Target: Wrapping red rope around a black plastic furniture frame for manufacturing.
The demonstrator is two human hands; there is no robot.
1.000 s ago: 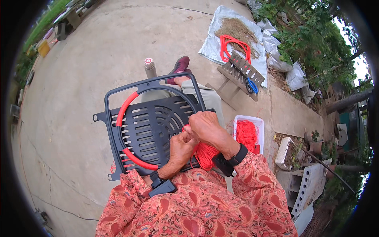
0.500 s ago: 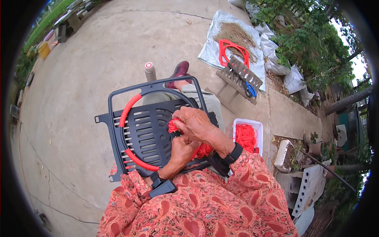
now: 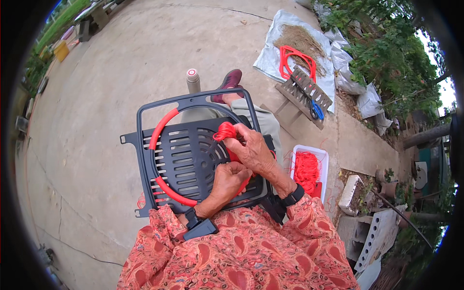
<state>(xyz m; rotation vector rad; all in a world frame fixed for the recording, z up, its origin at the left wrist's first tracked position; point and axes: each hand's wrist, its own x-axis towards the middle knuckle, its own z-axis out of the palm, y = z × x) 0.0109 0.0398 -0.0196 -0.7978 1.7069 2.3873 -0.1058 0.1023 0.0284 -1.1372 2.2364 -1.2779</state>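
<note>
A black frame (image 3: pixel 166 102) with a round ring inside it lies over a black slotted plastic panel (image 3: pixel 197 164) on my lap. Tightly wrapped red cord (image 3: pixel 159 126) covers parts of the ring on its left side. My right hand (image 3: pixel 256 151) grips a small looped bundle of red cord (image 3: pixel 225 131) above the ring's right part. Just below it, my left hand (image 3: pixel 226 181) is closed in a pinch near more red cord at the ring's lower right; what its fingertips hold is hidden.
On my right stands a white tub (image 3: pixel 324 166) of red cord. Farther off, a small slatted stool (image 3: pixel 295 89) bears blue-handled scissors (image 3: pixel 316 110) and leans against a red frame (image 3: pixel 285 63) on a pale sheet (image 3: pixel 268 53). A capped flask (image 3: pixel 193 82) stands by my shoe (image 3: pixel 232 79).
My right hand has risen with the cord bundle, away from my left hand, and its fingers have opened out somewhat around it. My left hand stays low by the ring. The view has shifted slightly.
</note>
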